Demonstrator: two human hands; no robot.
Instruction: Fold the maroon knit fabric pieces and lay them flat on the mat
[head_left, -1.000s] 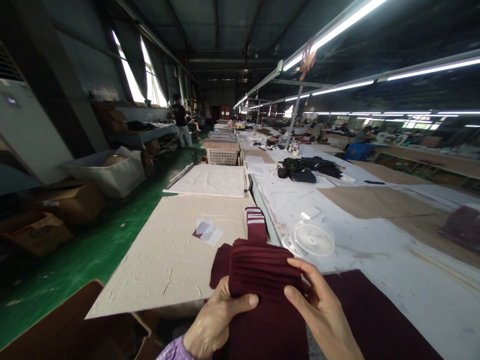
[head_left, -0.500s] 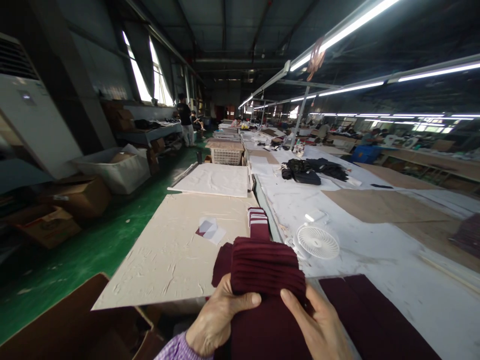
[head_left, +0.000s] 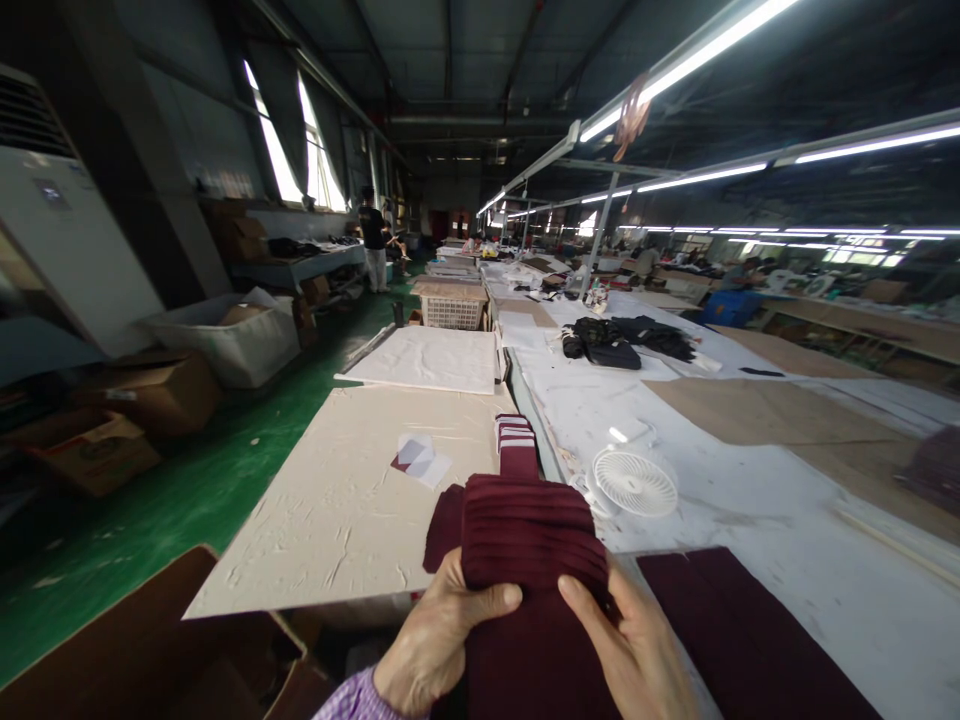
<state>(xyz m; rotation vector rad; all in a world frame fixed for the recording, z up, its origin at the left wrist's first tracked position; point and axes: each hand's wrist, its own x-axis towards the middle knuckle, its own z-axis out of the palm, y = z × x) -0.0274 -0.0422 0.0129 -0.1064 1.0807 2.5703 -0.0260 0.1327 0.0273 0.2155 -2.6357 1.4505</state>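
In the lower middle of the frame I hold a maroon cloth bundle (head_left: 529, 545) with both hands half closed — left hand (head_left: 439, 635) and right hand (head_left: 637, 640) grip its two sides; the underside I cannot see well. Its upper end is already fanned into steps, I judge, while the flat maroon cloth (head_left: 742, 630) at lower right lies unfanned. Near the bundle's far end, striped pieces (head_left: 517, 452) rest on the cream board (head_left: 322, 500) — and the white fan (head_left: 634, 480), right of centre, takes table space.
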